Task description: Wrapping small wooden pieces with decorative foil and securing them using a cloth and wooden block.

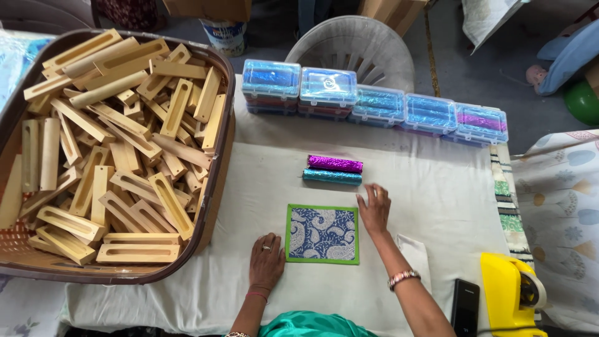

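Many slotted wooden blocks (118, 150) heaped in basket (215, 187), foil-filled boxes (374, 106)

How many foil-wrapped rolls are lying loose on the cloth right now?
2: a purple roll and a teal roll directly below it, side by side above the patterned mat. More may be inside the plastic boxes.

left hand (266, 261): ring with a pale stone on one finger, thin red thread bracelet at the wrist | right hand (374, 211): no rings visible, beaded band of pink and silver tones at the wrist | forearms: bare, no sleeves | torso: shiny teal green garment at the bottom edge
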